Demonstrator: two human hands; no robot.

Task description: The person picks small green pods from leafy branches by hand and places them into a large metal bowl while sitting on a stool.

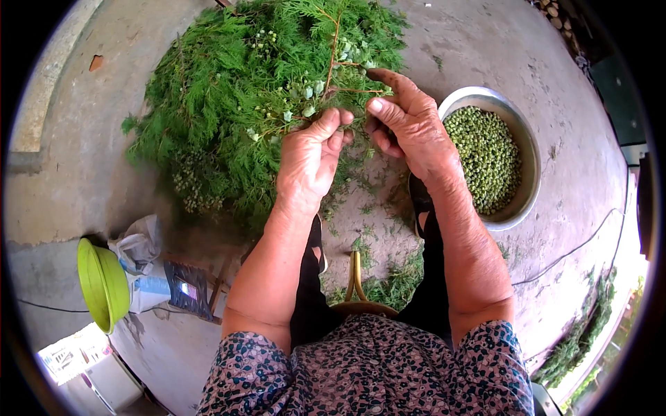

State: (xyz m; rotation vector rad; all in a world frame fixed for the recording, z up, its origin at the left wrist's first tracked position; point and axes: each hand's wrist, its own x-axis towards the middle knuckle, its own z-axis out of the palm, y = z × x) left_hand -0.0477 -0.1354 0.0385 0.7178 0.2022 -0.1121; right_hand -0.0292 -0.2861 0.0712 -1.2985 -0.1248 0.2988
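Note:
A brown-stemmed evergreen sprig (333,54) with pale green cones stands up over a heap of cut evergreen branches (229,104). My left hand (309,156) is closed, thumb against fingers, at the sprig's lower end. From the right, my right hand (413,125) has its thumb and bent forefinger around the tip of a bare side twig (357,91). Its other fingers curl under, and whether a cone is tucked in them is hidden. Beside my right wrist, a round metal basin (533,166) holds a large mass of small green cones (485,159).
A lime-green plastic basin (104,288) tilts on its side at the left, by a whitish sack (139,246). Between my feet are a curved yellowish stool-like part (356,277) and scattered green clippings (395,284). A dark cable (569,253) runs along the floor at right.

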